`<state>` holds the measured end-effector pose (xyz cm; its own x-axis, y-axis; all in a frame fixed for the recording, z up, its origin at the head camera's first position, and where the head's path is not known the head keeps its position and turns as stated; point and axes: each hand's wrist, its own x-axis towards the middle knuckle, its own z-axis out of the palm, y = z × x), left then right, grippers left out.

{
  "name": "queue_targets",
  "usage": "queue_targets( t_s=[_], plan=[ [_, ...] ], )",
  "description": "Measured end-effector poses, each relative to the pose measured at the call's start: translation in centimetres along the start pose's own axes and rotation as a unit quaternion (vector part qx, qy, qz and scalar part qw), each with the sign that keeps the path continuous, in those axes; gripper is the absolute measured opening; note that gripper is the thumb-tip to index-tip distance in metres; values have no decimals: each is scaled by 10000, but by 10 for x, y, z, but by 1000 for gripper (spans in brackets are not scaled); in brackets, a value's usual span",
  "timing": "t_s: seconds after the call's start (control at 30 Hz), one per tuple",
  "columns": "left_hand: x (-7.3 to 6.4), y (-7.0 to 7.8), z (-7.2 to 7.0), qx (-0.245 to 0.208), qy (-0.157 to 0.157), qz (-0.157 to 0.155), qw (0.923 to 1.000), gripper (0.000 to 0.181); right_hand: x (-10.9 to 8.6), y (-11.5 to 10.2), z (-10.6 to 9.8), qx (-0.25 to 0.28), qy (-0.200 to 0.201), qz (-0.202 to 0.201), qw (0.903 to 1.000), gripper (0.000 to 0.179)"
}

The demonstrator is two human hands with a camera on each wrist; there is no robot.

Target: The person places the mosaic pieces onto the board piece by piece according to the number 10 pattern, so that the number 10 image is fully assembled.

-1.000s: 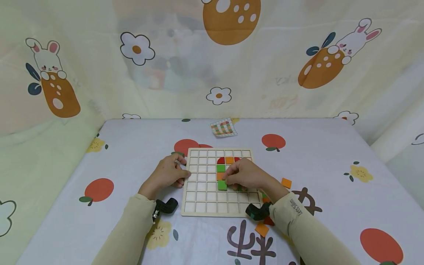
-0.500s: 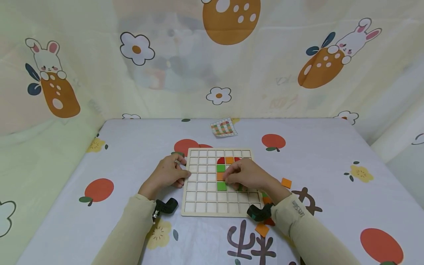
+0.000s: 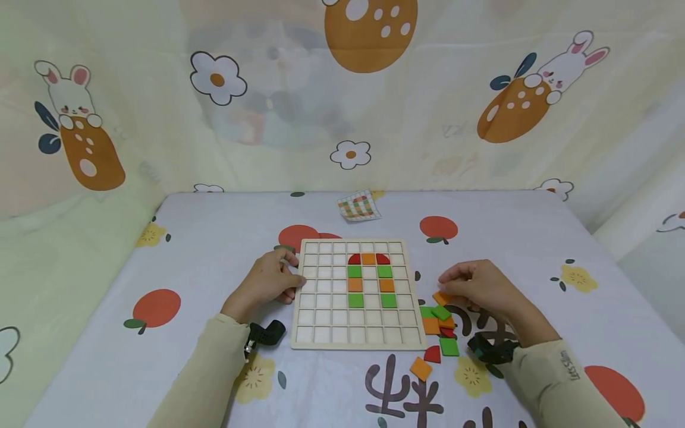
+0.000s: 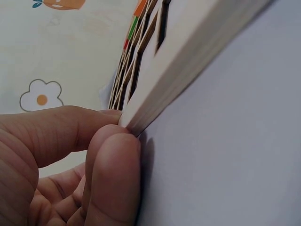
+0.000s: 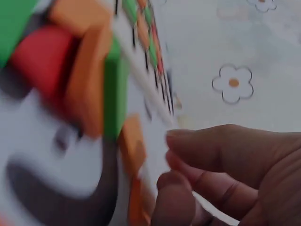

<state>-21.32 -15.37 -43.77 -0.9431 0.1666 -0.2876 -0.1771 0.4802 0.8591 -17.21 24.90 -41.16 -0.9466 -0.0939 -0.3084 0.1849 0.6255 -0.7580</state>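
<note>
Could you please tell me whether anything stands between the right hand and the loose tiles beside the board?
Nothing visible does: in the head view, the right hand is close to an orange tile, and the board lies to their left.

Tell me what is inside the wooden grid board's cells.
In the wooden grid board sit two rounded red pieces flanking an orange tile; below each red piece come a green tile, another orange tile, another green tile. What lies beneath them is covered.
</note>
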Motion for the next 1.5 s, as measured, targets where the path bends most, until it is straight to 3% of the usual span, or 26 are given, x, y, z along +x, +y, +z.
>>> queue_targets(
  t_s=[0.17,0.37,0.5,0.63,0.8,1.07,1.5],
  plan=[
    [-1,-1,-1,35,34,42,10000,36,-9,14,-9,-558,169,103,9982,31],
    [0,-1,-1,36,31,37,10000,36,-12,19,-12,-716,339,398,9961,35],
    [1,-1,0,36,8,17,10000,36,-12,20,-11,-785,519,384,9948,30],
    [1,0,-1,13,3,-10,10000,36,-12,20,-11,-644,653,205,9956,24],
    [0,1,-1,-9,-8,18,10000,36,-10,15,-10,-41,615,-32,9981,22],
    [-1,1,-1,-56,-33,-17,10000,36,-6,-8,3,993,-148,-376,9942,26],
    [2,-2,-1,12,12,46,10000,36,2,-41,45,1479,-1337,-423,9790,17]
  ],
)
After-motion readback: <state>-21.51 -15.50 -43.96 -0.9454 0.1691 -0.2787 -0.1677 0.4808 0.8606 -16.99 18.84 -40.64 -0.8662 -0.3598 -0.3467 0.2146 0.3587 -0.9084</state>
